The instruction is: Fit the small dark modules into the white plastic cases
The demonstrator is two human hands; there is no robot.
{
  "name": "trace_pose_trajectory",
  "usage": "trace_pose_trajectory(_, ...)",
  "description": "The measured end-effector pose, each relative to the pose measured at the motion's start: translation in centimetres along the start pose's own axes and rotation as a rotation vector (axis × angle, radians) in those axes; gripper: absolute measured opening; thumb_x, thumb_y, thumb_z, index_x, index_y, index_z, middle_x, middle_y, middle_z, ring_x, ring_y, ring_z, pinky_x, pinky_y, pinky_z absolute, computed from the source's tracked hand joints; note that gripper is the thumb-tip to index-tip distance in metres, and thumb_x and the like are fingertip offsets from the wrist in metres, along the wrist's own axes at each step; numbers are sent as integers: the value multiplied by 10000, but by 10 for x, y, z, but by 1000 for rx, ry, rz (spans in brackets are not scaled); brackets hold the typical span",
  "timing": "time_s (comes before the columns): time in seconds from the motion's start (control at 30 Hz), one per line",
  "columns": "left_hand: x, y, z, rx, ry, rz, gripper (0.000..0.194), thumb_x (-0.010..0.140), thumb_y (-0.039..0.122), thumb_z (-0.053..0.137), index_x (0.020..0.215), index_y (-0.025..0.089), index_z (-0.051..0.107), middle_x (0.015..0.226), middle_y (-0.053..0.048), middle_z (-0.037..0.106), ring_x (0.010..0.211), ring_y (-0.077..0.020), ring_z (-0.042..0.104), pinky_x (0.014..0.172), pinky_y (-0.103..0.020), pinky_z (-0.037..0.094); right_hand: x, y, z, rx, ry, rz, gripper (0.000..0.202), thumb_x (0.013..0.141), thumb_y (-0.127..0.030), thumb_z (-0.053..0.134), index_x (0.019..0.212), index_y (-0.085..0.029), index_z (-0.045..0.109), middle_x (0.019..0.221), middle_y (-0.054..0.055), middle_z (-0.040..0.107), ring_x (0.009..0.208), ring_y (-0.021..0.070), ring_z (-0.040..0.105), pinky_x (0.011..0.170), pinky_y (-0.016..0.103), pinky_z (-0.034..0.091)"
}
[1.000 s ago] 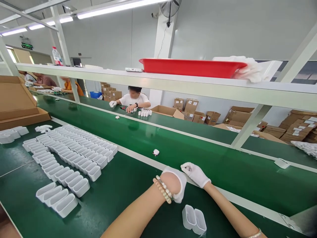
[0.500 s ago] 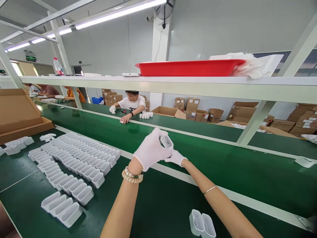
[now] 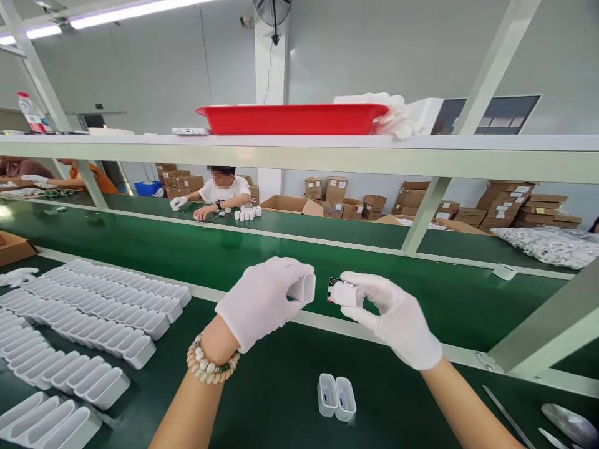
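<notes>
My left hand (image 3: 266,299), in a white glove, holds a white oval housing (image 3: 307,288) between thumb and fingers, its open end facing right. To its right, my right hand (image 3: 393,312), also gloved, pinches a white part (image 3: 345,293) with a dark, wired end turned toward the housing. A small gap separates the two pieces. Below them, two white housings (image 3: 336,397) stand side by side on the dark green table (image 3: 262,399). Rows of similar white housings (image 3: 93,312) lie at the left.
Beyond the white rail runs a green belt (image 3: 187,249). Across it sits a person (image 3: 227,187) in a white shirt. A shelf (image 3: 299,149) with a red tray (image 3: 294,118) crosses above. Metal tools (image 3: 571,424) lie at the lower right, near a slanted post (image 3: 547,330).
My hands have moved apart, and the housing and the wired part now show separately. The view has turned to the right, bringing the metal tools into sight.
</notes>
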State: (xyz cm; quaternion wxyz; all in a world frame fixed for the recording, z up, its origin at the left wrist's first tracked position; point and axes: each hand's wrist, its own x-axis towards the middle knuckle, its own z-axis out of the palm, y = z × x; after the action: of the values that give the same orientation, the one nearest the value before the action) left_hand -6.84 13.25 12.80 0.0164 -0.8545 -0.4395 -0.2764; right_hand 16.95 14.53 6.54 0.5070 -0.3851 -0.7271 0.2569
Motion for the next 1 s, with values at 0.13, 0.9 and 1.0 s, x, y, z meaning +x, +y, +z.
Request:
trace_pose_trajectory(0.13, -1, 12, 0, 50, -8, 60, 373, 760, 100, 618, 1097, 261, 618, 1085, 15, 711, 954, -192, 665, 796, -300, 524, -10, -27, -1, -171, 16, -111, 312, 826, -405, 680, 1096, -250, 702, 682, -5, 635, 631, 177, 623, 747, 400, 589)
trace_pose_trajectory(0.9, -1, 19, -1, 52, -105, 53, 250, 794, 168, 656, 1032, 240, 634, 1067, -5, 712, 939, -207, 672, 809, -316, 532, -13, -26, 10, -160, -5, -230, 297, 841, -312, 650, 1133, -267, 670, 716, -3, 648, 615, 172, 612, 645, 337, 569)
trace_pose_trajectory(1.0, -1, 19, -2, 56, -106, 53, 265, 788, 167, 657, 1039, 246, 629, 1061, -3, 711, 928, -205, 669, 798, -308, 528, -13, -24, 11, -173, -8, -249, 303, 842, -280, 661, 1145, -270, 658, 735, -11, 651, 630, 159, 613, 649, 314, 569)
